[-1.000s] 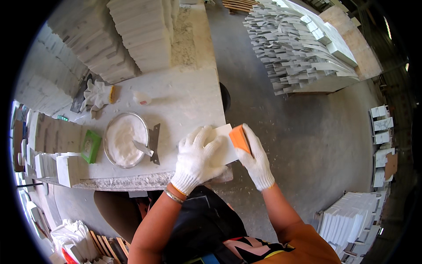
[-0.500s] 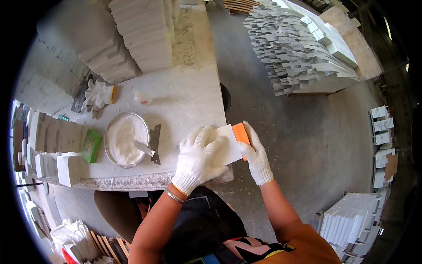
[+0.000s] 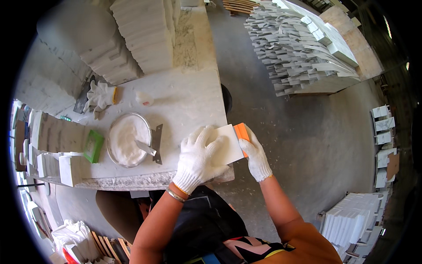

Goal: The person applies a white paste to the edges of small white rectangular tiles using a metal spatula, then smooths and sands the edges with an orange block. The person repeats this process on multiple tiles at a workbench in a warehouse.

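My left hand point(image 3: 197, 154), in a white knit glove, presses on a flat white tile point(image 3: 228, 149) and holds it at the table's right edge, fingers slightly spread. The tile juts out past that edge. Along its right side lies an orange sanding block point(image 3: 241, 133), gripped by my gloved right hand point(image 3: 256, 154); those fingers are partly hidden behind the block. Left of my hands, a round bowl point(image 3: 110, 152) contains white paste point(image 3: 125, 134) with a putty knife point(image 3: 146, 148) standing in it. A flat metal scraper point(image 3: 158, 143) lies beside the bowl.
On the table point(image 3: 189, 97) are a green box point(image 3: 93, 146), a spare glove point(image 3: 101, 94) and a small white container point(image 3: 143, 98). Stone slabs point(image 3: 143, 35) are piled at the back left. Stacked grey strips point(image 3: 294, 53) stand across the floor, and white slabs point(image 3: 349, 218) at lower right.
The sanding block has tilted, with a paler orange face now showing along the tile's edge. My right hand has shifted slightly with it. My left hand keeps its place on the tile.
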The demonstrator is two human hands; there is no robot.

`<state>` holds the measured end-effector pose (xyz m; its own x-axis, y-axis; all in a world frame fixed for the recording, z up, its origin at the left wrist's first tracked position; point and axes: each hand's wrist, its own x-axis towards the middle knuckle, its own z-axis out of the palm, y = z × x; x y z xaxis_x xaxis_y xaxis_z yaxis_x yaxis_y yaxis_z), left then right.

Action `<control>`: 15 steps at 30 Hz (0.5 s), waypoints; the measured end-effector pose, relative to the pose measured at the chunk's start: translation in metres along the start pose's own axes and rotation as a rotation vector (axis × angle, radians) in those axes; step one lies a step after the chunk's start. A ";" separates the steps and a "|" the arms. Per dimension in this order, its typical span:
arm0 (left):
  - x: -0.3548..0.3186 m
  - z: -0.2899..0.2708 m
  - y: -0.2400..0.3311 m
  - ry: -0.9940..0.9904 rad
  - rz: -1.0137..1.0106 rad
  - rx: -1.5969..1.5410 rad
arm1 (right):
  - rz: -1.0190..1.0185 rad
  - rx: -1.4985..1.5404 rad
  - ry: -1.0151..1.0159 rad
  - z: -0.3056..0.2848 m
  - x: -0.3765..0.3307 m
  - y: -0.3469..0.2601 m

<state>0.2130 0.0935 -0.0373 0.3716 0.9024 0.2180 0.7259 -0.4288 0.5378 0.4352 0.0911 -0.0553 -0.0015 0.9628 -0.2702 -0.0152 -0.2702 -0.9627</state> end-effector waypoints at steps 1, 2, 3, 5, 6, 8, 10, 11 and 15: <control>-0.001 0.000 -0.001 -0.007 -0.006 0.006 | -0.001 -0.005 -0.022 -0.002 0.004 -0.002; -0.001 0.000 -0.001 -0.002 -0.003 -0.002 | -0.001 -0.011 -0.043 -0.004 0.005 -0.005; 0.000 -0.001 -0.001 0.003 0.000 -0.011 | 0.033 0.051 -0.052 -0.007 0.000 -0.010; -0.001 0.000 -0.003 0.017 -0.010 -0.024 | 0.020 -0.017 -0.072 -0.009 -0.017 -0.016; -0.002 0.000 -0.004 0.023 -0.014 -0.027 | 0.014 -0.050 -0.082 -0.008 -0.024 -0.019; -0.002 0.001 -0.003 0.021 -0.001 -0.021 | -0.145 -0.231 -0.043 -0.002 -0.027 -0.016; 0.000 0.000 -0.001 0.028 0.016 0.006 | -0.217 -0.369 -0.007 0.000 -0.009 -0.010; 0.001 -0.001 0.000 0.018 0.015 0.000 | -0.254 -0.390 0.002 0.000 0.003 -0.009; 0.000 -0.003 0.001 0.015 0.012 -0.013 | -0.185 -0.342 -0.016 -0.007 0.011 -0.018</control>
<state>0.2116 0.0932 -0.0347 0.3716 0.8976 0.2370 0.7137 -0.4395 0.5454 0.4428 0.1063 -0.0414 -0.0457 0.9945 -0.0942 0.3176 -0.0749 -0.9453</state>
